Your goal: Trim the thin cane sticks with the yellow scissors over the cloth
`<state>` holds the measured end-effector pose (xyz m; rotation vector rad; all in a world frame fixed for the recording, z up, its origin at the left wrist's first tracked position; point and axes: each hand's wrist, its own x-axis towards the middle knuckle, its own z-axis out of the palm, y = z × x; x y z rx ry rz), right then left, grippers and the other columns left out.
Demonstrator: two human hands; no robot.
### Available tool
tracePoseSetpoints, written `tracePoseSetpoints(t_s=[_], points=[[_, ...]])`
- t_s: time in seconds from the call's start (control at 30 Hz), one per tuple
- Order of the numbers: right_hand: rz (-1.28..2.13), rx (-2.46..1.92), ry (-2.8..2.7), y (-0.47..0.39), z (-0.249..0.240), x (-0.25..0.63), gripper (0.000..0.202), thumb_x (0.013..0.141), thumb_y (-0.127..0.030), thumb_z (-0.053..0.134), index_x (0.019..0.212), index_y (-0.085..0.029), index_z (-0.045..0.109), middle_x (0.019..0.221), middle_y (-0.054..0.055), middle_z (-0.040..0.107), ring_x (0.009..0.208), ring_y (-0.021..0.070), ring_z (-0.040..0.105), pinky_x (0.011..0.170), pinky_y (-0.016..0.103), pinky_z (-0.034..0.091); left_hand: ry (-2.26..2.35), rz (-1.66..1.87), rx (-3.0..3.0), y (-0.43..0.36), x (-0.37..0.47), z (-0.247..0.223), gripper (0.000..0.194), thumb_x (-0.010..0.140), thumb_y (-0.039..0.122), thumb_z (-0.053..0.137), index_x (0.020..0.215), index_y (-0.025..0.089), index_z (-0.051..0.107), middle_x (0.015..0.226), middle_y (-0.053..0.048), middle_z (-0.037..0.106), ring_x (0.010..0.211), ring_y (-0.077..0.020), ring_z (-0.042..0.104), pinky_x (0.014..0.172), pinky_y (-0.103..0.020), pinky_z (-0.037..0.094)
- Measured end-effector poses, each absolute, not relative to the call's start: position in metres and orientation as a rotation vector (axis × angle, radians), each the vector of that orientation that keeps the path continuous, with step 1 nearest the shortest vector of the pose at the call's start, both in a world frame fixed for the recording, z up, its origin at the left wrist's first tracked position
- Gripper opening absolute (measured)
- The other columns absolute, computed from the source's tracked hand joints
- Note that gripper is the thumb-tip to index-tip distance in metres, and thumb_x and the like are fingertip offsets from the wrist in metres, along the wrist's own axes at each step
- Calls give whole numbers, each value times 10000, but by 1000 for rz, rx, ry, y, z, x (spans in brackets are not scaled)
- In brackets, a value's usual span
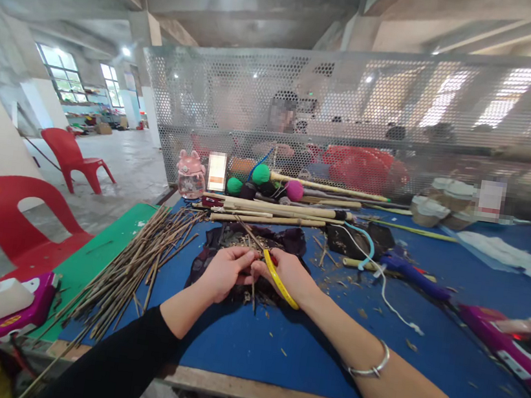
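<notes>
Over a dark cloth (204,253) strewn with plant scraps, my two hands meet. My left hand (225,273) is closed, its thumb and fingers pinching a thin brown stick (254,295) whose lower end points down at the table. Held in my right hand (288,270) is a tool with a curved yellow handle (278,282); its working end is hidden by my fingers. Another thin stick part (247,230) slants up and left from between the hands. To the left lies a large pile of thin dry sticks (126,272).
Pale thick canes (284,209) lie across the back, near green and magenta balls (261,174) and a pink bottle (191,173). A white cord (384,286) and a purple device (505,341) are at right. A perforated metal screen (356,106) stands behind the blue table (313,355).
</notes>
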<state>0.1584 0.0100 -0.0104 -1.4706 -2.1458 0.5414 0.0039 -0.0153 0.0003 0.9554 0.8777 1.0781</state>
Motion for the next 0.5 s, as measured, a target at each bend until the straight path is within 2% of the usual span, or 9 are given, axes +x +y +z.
tracePoseSetpoints(t_s=[0.17,0.37,0.5], points=[[557,-1480,-2169,9,-7,157,392,741,-549,465,784,-176,576,726,49,620,622,151,550,517,219,330,884,1100,918,-14,2,2,273,636,331,674,795,118,610,659,-27,596,564,-85,560,533,-203,484],[431,-1591,-2139,0,3,158,516,650,-584,566,979,-191,515,838,62,620,747,206,579,585,246,346,905,1100,961,-13,1,-1,278,644,341,663,809,123,617,665,-22,592,538,-66,542,511,-180,468],[484,-1500,-2127,0,1,157,535,642,-560,595,994,-169,496,911,75,588,806,197,563,641,251,362,943,1105,1015,-13,2,-2,316,640,387,653,821,129,624,694,-28,612,541,-69,549,504,-176,459]])
